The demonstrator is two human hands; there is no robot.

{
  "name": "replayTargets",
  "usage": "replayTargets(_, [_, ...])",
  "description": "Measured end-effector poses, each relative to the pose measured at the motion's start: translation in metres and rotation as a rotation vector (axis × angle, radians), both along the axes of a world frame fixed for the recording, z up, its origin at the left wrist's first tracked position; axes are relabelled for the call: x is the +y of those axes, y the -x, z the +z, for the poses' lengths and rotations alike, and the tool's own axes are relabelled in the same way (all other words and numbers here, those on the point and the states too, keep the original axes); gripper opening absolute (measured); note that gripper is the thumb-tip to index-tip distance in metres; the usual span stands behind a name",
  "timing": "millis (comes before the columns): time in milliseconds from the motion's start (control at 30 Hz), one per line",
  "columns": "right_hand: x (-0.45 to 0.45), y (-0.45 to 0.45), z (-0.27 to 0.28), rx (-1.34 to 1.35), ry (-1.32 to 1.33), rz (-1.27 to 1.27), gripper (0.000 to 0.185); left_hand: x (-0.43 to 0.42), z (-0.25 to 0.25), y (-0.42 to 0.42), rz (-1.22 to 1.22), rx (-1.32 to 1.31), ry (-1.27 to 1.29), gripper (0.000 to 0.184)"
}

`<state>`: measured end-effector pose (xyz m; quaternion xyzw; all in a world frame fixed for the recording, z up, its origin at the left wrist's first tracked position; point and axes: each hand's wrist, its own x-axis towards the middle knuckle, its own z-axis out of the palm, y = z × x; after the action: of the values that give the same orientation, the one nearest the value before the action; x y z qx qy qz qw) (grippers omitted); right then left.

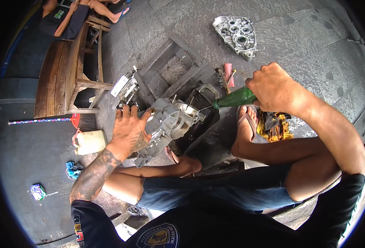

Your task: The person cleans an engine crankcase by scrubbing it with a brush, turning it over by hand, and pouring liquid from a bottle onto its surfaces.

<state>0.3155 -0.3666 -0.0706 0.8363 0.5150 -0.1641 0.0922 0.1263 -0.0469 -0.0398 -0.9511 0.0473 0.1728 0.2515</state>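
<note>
Right hand (271, 86) clamped round my green bottle (235, 98), thin spout near engine casing (162, 120) | left hand (128, 129) open against casing's left edge | badge (157, 237): "IKATAN", "INDONESIA" | floor (199, 31) spans frame (186, 78) to cover (236, 36)

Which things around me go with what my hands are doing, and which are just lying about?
In use:
- metal casing under your left hand
- green bottle in your right hand
- probably the separate casing on the ground

Seemingly just about:
- broom
- pale container
- small packet
- wooden bench
</note>
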Motion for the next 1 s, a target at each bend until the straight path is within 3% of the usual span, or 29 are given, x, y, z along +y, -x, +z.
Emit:
replayTargets(467, [0.001, 0.002, -0.001, 0.012, -0.010, 0.008, 0.021, -0.002, 0.000, -0.001, 0.030, 0.020, 0.016, 0.077])
replayTargets(1000, [-0.012, 0.001, -0.001, 0.018, -0.035, 0.046, 0.035, 0.022, -0.011, 0.018, -0.185, -0.104, 0.064, 0.104])
